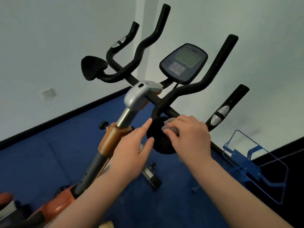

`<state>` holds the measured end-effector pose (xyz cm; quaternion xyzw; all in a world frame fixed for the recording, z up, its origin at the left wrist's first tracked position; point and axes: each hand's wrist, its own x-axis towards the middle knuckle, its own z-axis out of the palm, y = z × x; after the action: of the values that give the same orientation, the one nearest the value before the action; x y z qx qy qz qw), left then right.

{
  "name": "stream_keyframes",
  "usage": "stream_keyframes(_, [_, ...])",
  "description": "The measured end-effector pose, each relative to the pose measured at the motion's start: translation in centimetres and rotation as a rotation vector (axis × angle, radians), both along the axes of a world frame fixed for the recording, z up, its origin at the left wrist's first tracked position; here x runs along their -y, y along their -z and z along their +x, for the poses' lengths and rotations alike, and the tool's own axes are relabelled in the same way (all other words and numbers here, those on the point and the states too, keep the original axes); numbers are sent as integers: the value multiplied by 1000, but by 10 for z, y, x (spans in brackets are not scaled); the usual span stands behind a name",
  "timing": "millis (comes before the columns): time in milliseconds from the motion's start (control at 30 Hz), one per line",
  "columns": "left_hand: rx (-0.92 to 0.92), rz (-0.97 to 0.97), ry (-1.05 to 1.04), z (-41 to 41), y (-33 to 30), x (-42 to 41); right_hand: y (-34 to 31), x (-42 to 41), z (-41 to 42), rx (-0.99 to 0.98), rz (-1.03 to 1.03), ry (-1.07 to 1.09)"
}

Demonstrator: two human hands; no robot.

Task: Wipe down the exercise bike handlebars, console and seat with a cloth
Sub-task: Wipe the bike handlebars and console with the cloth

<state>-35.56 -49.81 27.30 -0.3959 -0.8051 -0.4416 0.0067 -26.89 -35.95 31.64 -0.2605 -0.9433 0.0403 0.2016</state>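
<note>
The exercise bike's black handlebars (217,66) fan upward around a dark console (183,63) with a grey screen. Two black elbow pads hang from the bars: the far one (93,67) at the left, the near one (158,142) in the centre. My right hand (189,135) presses a small grey cloth (170,125) onto the top of the near pad. My left hand (131,152) rests against that pad's left edge, its fingers spread and touching the rim. The seat is out of view.
A silver clamp housing (139,94) tops the orange and grey stem (113,137). Blue carpet (41,162) covers the floor. A blue metal rack with a clear panel (253,165) stands at the right. White walls meet in a corner behind the bike.
</note>
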Motion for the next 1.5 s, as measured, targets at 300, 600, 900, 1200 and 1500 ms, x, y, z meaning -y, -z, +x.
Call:
stream_keyframes(300, [397, 111, 95, 0, 15, 5, 1, 8, 11, -129, -197, -146])
stream_keyframes(600, [581, 195, 71, 4, 22, 5, 5, 2, 1, 70, -198, -321])
stream_keyframes(900, [616, 244, 27, 3, 23, 1, 10, 7, -10, 88, -77, -421])
stream_keyframes(1200, [579, 217, -4, 0, 27, 5, 8, 16, -15, 174, -23, -455])
stream_keyframes(1500, [633, 240, 31, 9, 27, 6, 17, 2, 28, 250, 237, -658])
